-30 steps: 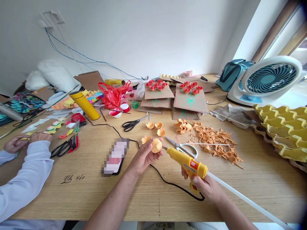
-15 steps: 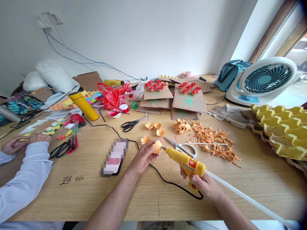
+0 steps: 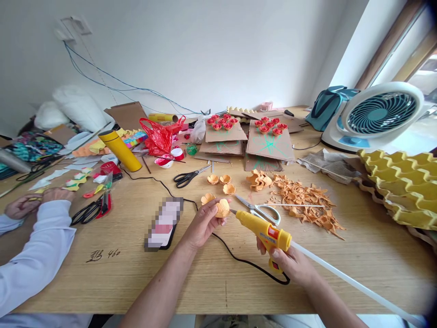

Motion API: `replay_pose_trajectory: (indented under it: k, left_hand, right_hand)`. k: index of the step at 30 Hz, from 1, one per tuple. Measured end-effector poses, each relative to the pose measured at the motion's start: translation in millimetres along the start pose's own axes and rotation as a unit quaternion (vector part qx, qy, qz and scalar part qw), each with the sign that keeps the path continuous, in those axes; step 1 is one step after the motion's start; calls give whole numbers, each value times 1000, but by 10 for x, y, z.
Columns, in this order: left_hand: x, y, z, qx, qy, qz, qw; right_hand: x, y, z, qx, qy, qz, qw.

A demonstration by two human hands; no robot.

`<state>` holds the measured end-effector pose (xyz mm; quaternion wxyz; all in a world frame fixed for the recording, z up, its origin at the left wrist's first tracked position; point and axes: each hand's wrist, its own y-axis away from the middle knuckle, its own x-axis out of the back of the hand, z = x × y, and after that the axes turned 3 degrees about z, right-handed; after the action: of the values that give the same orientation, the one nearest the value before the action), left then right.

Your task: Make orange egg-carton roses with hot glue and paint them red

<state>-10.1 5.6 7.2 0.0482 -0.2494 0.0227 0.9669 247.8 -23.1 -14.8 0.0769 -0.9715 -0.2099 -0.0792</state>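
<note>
Between the fingers of my left hand (image 3: 204, 224) is an orange egg-carton flower (image 3: 223, 208), cupped and small. My right hand (image 3: 287, 262) grips a yellow hot glue gun (image 3: 262, 228), its nozzle at the flower's right side. A long white glue stick (image 3: 341, 275) sticks out of the gun's back, and a black cord (image 3: 246, 259) runs from its handle. Just beyond my left hand lie several more orange flowers (image 3: 229, 189). White-handled scissors (image 3: 261, 211) rest behind the gun, beside a heap of orange carton scraps (image 3: 307, 202).
A phone (image 3: 165, 223) lies left of my left arm. Black scissors (image 3: 191, 175) and cardboard pieces bearing red flowers (image 3: 269, 141) are farther back. Yellow egg trays (image 3: 399, 187) and a fan (image 3: 375, 116) stand at right. A co-worker's white sleeve (image 3: 44, 250) is at left.
The flower in my left hand has turned or shifted very slightly left. The glue gun stays close to it, almost unmoved.
</note>
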Motion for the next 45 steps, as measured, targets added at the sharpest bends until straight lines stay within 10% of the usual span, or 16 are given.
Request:
replay_pose_trajectory:
  k: [13, 23, 45]
  left_hand:
    - [-12, -18, 126, -64, 35, 49, 996]
    - [417, -245, 309, -201, 31, 216, 955]
    - [381, -240, 237, -225, -172, 197, 938]
  right_hand:
    - [14, -130, -30, -13, -111, -77, 991]
    - [175, -395, -42, -125, -205, 120, 963]
    - [105, -527, 233, -80, 203, 268, 938]
